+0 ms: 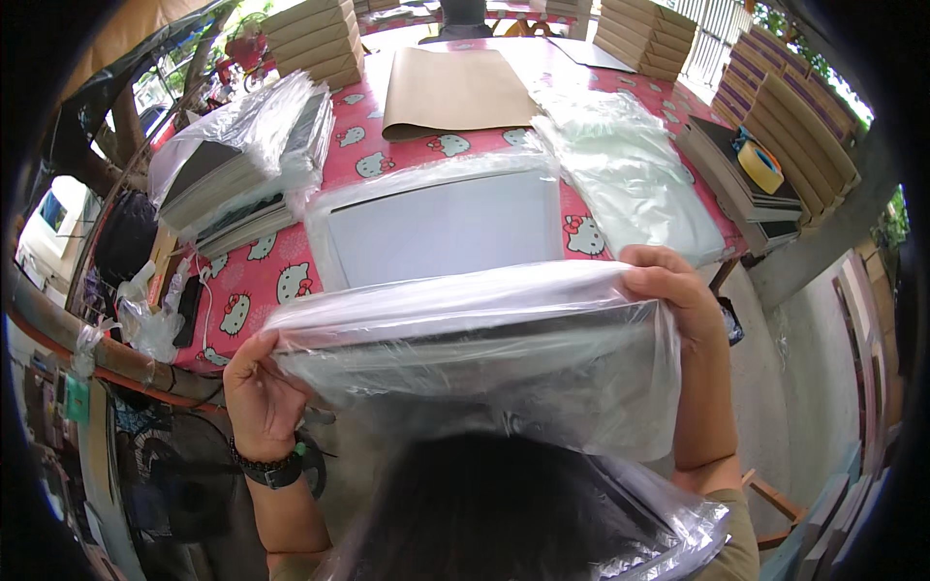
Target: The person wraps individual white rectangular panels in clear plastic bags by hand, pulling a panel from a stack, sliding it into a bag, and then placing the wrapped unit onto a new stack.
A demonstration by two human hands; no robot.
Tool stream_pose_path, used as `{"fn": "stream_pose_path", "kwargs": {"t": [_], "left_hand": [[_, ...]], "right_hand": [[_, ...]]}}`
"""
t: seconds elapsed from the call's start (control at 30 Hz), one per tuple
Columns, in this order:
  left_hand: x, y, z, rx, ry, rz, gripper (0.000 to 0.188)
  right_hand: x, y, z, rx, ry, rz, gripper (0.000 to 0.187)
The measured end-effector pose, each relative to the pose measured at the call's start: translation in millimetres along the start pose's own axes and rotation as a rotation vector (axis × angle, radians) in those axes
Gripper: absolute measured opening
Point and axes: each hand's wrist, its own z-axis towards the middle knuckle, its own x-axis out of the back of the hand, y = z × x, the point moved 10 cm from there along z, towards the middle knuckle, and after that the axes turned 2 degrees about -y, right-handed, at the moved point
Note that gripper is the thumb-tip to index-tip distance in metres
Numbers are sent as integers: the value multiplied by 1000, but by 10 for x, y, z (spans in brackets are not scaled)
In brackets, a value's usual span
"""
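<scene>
Between my two hands stretches a clear plastic bag (504, 363), with a whitish flat layer and a dark edge showing through it. My left hand (263, 392) pinches its left corner, thumb on top. At the right corner, my right hand (673, 290) grips the bag between thumb and fingers. The bag's loose lower part hangs toward me. Just beyond it on the table lies a white flat sheet (446, 228) in a clear plastic sleeve. My head hides part of the area below the bag, and another crinkled plastic piece (678, 528) lies near my right arm.
The table has a pink patterned cloth (232, 310). Plastic-wrapped flat goods (232, 174) are stacked at left, clear bags (630, 184) at right. Brown paper (455, 92) lies behind. Yellow tape (760, 167) tops a dark stack (736, 174); cartons (315, 44) rise at the back.
</scene>
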Motion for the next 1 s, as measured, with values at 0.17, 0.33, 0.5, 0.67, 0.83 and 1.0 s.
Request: {"fn": "stream_pose_path", "kwargs": {"t": [0.17, 0.33, 0.5, 0.67, 0.83, 1.0], "left_hand": [[320, -377, -109, 211, 37, -110, 34], [1179, -1019, -216, 324, 140, 308, 26], [2153, -1802, -706, 477, 22, 841, 12], [2346, -2293, -980, 664, 401, 669, 26], [2412, -2212, -877, 578, 513, 1020, 32], [2981, -2150, -858, 396, 377, 1148, 33]], "right_hand": [[481, 723, -5, -161, 96, 102, 21], [791, 1437, -247, -151, 52, 318, 19], [1024, 2195, -592, -319, -11, 293, 16], [1785, 2943, -556, -25, 469, -612, 17], [1638, 2751, -363, -145, 547, -1194, 21], [1479, 1583, -264, 407, 602, -1141, 13]]}}
